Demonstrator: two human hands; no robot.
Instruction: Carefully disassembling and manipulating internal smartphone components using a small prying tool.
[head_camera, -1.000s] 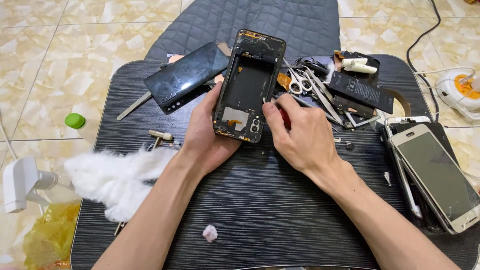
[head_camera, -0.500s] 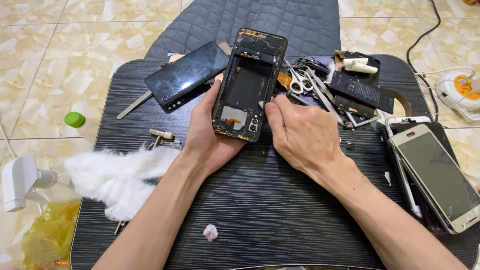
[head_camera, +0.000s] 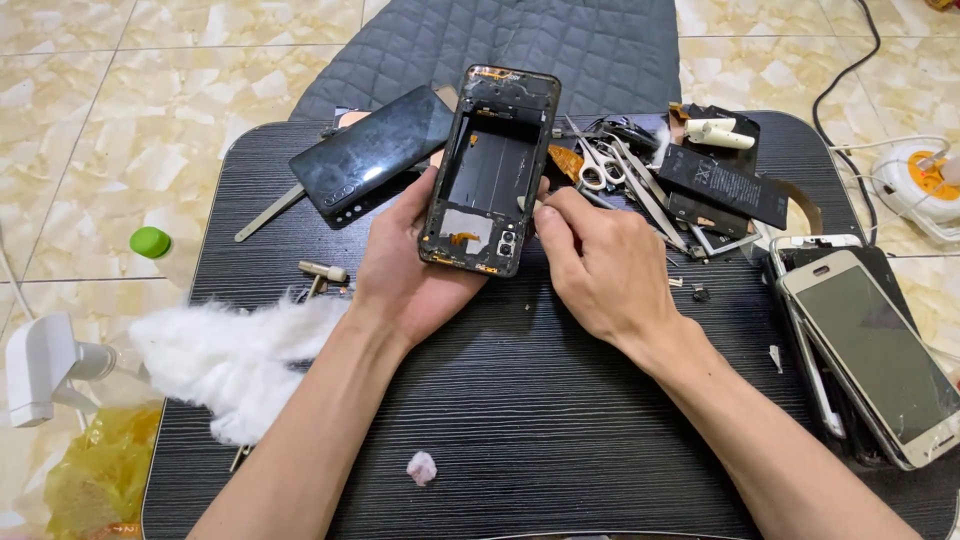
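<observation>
The stripped black phone frame (head_camera: 492, 170) stands tilted above the dark table (head_camera: 520, 420), its lower end cupped in my left hand (head_camera: 410, 270), fingers curled round its left edge. My right hand (head_camera: 598, 270) is closed at the frame's right edge, fingertips pinched; whether they hold anything I cannot tell. A black back cover (head_camera: 372, 152) lies just left, scissors (head_camera: 598, 165) and tweezers right, white cotton (head_camera: 235, 360) near my left forearm.
</observation>
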